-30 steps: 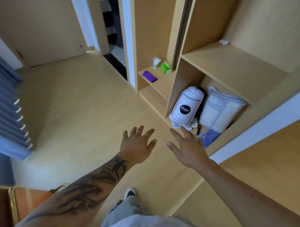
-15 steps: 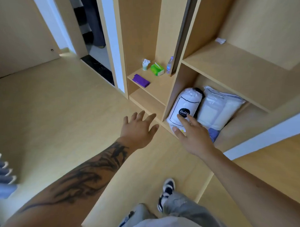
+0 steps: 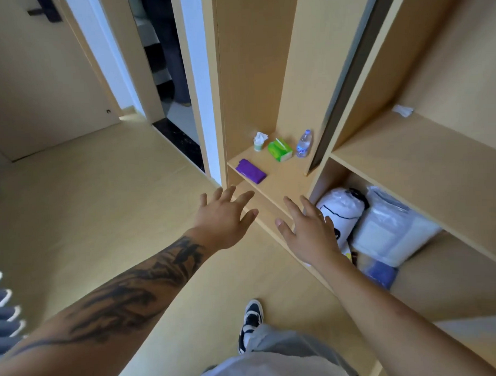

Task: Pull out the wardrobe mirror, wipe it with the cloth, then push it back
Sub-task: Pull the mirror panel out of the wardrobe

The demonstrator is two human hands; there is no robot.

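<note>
The wardrobe [image 3: 301,59] of light wood stands open ahead and to the right. A dark, narrow mirror edge [image 3: 347,80] runs upright between two of its compartments, tucked in. A purple folded cloth [image 3: 250,171] lies on the low shelf of the left compartment. My left hand [image 3: 224,219] and my right hand [image 3: 308,229] reach forward with fingers spread, both holding nothing, just short of that low shelf. Neither touches the cloth or the mirror.
On the same shelf stand a small cup with tissue [image 3: 259,142], a green tissue pack [image 3: 280,150] and a water bottle [image 3: 304,143]. White bags [image 3: 383,225] fill the lower right compartment. A doorway [image 3: 164,78] opens at the left; my shoe [image 3: 250,325] is on the wooden floor.
I have stepped closer to the wardrobe and the view has swung right. Both hands have moved forward toward the low shelf, still holding nothing.
</note>
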